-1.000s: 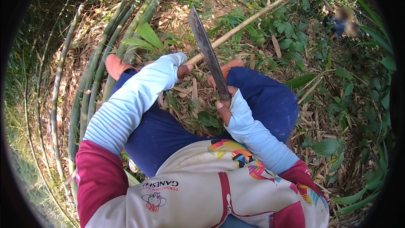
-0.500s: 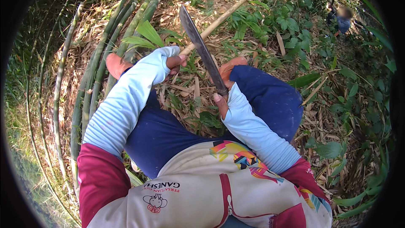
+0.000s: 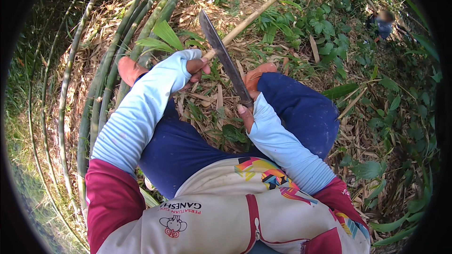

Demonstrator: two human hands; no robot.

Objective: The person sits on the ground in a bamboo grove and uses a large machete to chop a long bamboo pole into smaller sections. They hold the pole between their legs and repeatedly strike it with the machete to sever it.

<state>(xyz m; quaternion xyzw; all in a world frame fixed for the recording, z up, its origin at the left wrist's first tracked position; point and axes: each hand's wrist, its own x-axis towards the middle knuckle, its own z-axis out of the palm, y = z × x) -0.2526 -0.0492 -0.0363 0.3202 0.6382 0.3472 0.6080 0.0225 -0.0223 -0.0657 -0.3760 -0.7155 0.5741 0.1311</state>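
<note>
My left hand (image 3: 197, 69) is closed round the near end of a long, pale wooden pole (image 3: 263, 10), which slants away to the far right. A machete (image 3: 225, 59) with a dark, broad blade is in my right hand (image 3: 246, 115), its fingers wrapped about the handle, which they mostly hide. The blade points up and to the left and crosses the pole just beyond my left hand. Whether its edge touches the pole I cannot tell. Light blue sleeves cover both forearms and part of each hand.
Long green bamboo stems (image 3: 123, 33) curve along my left side. Leafy plants (image 3: 325, 23) grow at the right over dry fallen leaves (image 3: 226, 0). My bent legs in blue trousers (image 3: 299, 108) frame the ground before me. Another person (image 3: 383, 26) is far off at the upper right.
The machete's tip has dropped slightly nearer to me, and the blade crosses the pole a little closer to my left hand. Both hands keep their grips.
</note>
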